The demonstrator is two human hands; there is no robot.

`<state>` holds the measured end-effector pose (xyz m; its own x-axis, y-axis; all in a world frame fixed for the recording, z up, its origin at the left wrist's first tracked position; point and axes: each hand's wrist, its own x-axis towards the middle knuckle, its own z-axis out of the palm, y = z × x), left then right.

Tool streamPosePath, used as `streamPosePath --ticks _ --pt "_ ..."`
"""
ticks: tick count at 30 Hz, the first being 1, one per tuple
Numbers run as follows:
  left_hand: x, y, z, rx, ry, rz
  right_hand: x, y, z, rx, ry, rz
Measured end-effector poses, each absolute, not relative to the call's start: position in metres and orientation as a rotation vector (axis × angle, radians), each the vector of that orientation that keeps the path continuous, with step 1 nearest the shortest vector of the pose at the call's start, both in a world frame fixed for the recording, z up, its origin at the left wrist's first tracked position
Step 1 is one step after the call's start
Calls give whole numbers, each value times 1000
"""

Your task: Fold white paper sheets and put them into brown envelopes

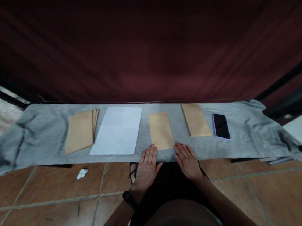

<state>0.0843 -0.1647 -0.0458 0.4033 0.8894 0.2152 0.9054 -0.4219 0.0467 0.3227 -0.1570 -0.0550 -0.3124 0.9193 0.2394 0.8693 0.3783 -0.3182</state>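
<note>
A single brown paper envelope (161,130) lies flat in front of me on a grey cloth (148,157). At its lower left corner rests my left hand (146,165), fingers stretched out flat, with a dark band on the wrist. My right hand (187,160) lies flat by the lower right corner, fingers extended. Neither hand grips anything. To the left are white paper sheets (117,130) and, beyond them, a fanned pile of brown envelopes (79,133). On the right sits another small stack of brown envelopes (196,120).
A phone (221,126) with a purple edge lies right of the stack. Behind the narrow cloth-covered surface rises a dark red panel (143,54). A crumpled white scrap (82,173) is on the tiled floor (56,221). Dark metal bars (293,74) flank the surface.
</note>
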Motion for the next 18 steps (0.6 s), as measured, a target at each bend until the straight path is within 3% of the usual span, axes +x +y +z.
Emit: streamPosePath --ticks 10,18 --pt "97 -164 -47 -2461 -1659 -299 290 -153 -45 -1450 -2342 213" --pt "95 -161 -50 -2406 -1660 -421 304 -146 -51 -1690 -2079 110"
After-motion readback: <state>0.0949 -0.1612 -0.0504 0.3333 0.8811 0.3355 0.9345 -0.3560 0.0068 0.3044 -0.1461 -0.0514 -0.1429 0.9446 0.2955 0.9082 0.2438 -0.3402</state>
